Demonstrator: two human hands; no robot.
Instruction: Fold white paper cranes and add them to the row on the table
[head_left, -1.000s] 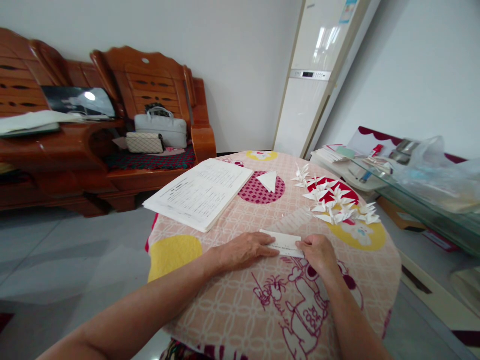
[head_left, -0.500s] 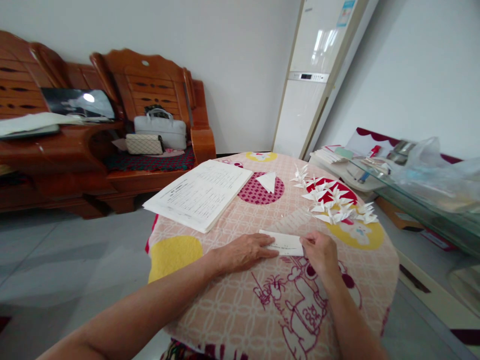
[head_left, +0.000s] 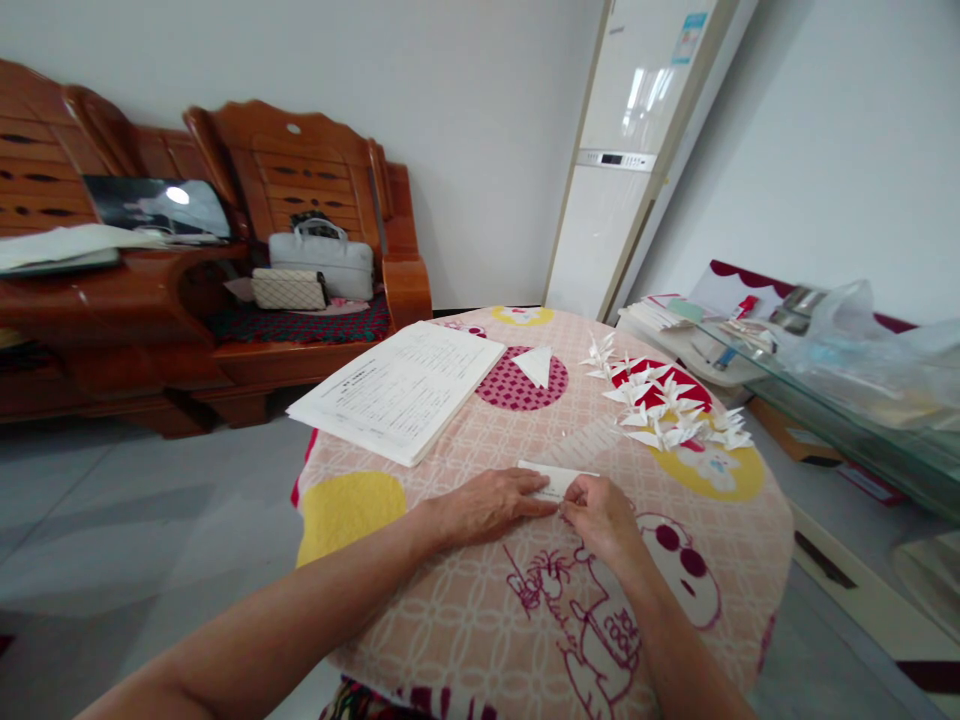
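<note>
A folded strip of white paper [head_left: 552,492] with print on it lies on the patterned tablecloth in front of me. My left hand [head_left: 499,503] rests flat over its left end, fingers stretched out and pressing it down. The fingers of my right hand [head_left: 598,512] are pinched together at the strip's lower edge, close to my left fingertips, and cover much of its right part. Beyond the strip lies a loose piece of thin, pale paper [head_left: 589,443]. Several white folded paper cranes [head_left: 660,405] stand grouped at the table's right side.
A stack of printed sheets [head_left: 405,390] lies at the table's left, with a folded white paper triangle [head_left: 534,366] beside it. To the right, a glass shelf [head_left: 825,400] carries a plastic bag and small items. Wooden chairs [head_left: 300,200] stand behind, bags on one seat.
My right hand has slid left from the strip's right end along its lower edge, towards my left hand. The left hand has stayed in place.
</note>
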